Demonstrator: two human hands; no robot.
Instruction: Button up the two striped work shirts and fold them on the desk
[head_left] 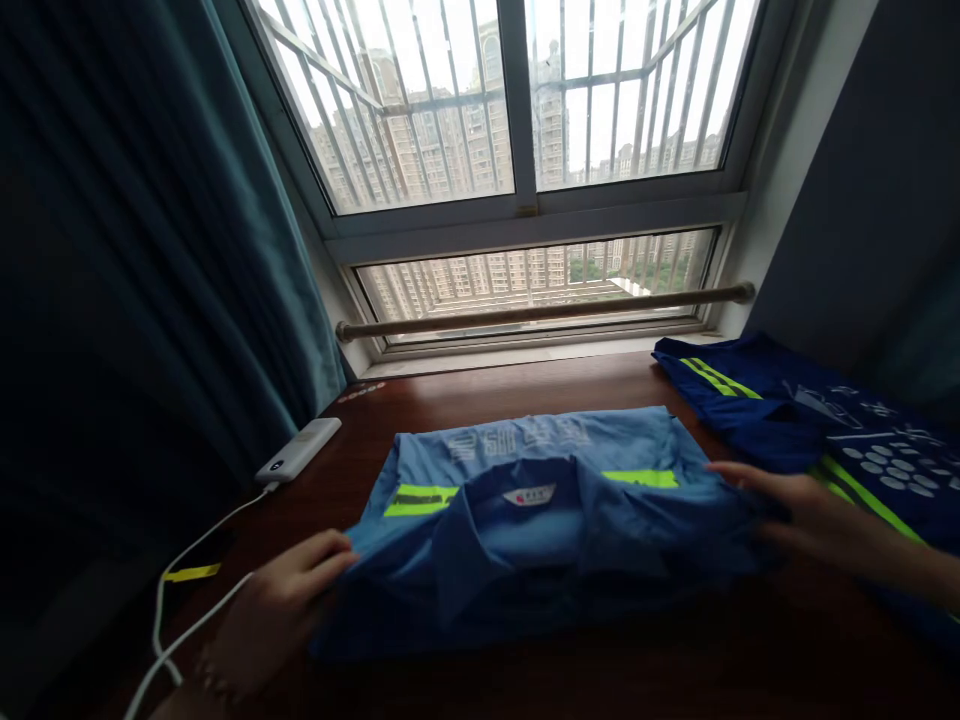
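Observation:
A blue collared work shirt (517, 545) with yellow-green reflective strips and pale lettering lies folded on the dark wooden surface. Its collar and a white neck label face up in the middle. At the shirt's left edge, my left hand (289, 580) pinches the fabric between thumb and fingers. My right hand (799, 505) grips the opposite edge, its fingers partly hidden by cloth and somewhat blurred. Between the two hands the near part of the shirt looks slightly lifted and in shadow.
A darker blue garment (757, 400) with reflective strips and white print lies at the right. On the left are a white power bank (298, 450), its white cable (159, 600) and a yellow strip (193, 574). Beyond stand a barred window (525, 200) and a blue curtain (247, 250).

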